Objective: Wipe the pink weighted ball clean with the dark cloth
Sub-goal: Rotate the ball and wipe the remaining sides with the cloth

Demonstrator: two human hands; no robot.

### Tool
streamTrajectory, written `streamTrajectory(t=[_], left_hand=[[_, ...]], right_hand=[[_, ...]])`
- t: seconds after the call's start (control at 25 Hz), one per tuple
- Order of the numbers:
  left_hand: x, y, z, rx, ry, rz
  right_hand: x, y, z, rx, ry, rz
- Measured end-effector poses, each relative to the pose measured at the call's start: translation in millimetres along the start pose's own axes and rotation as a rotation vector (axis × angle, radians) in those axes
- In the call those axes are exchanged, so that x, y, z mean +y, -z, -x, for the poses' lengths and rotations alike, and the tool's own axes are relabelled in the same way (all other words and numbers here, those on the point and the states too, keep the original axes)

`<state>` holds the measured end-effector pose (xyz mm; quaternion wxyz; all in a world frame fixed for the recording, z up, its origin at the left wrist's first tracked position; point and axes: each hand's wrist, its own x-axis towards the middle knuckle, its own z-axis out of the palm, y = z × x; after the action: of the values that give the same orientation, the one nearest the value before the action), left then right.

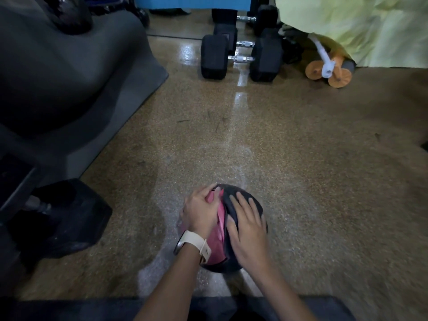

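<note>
The pink weighted ball (216, 244) rests on the speckled floor, low in the middle of the head view. A dark cloth (238, 202) lies draped over its top and right side, so only a pink strip shows between my hands. My left hand (200, 213), with a cream watch on the wrist, grips the ball's left side. My right hand (249, 230) lies flat with fingers spread, pressing the cloth onto the ball.
Black dumbbells (240, 57) stand at the far middle. An orange wheeled roller (328, 72) sits beside a yellow-green cover (361, 26) at far right. A grey mat (69, 72) and a large black dumbbell (67, 214) fill the left. A dark mat edge (69, 309) runs along the bottom.
</note>
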<state>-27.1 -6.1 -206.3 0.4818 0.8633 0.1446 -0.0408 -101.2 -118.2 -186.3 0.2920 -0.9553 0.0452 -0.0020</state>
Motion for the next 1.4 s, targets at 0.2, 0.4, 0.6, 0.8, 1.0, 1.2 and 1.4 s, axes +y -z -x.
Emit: streamTrajectory(t=[0.2,0.4,0.6,0.8,1.0,1.2,1.4], left_hand=[[3,-1,1,-0.004,-0.005,-0.031],[3,1,-9,-0.028,0.041,0.034],[4,-4,-2,-0.005,-0.023,0.007],[10,1,-2,0.033,-0.013,0.004],[5,0,4,0.042,-0.005,0.012],[10,-2,7,0.057,0.021,0.011],[4,-5,4,0.063,-0.033,0.017]], right_hand=[[-3,5,-84,-0.148,-0.144,-0.052],[-10,-13,2,0.044,-0.036,0.097],[-1,-3,-51,-0.048,-0.165,0.000],[-13,-7,-52,0.052,-0.210,0.007],[-11,-9,-30,0.076,-0.114,0.058],[-10,-2,-68,0.006,-0.285,0.005],[4,-7,-2,0.073,-0.051,0.045]])
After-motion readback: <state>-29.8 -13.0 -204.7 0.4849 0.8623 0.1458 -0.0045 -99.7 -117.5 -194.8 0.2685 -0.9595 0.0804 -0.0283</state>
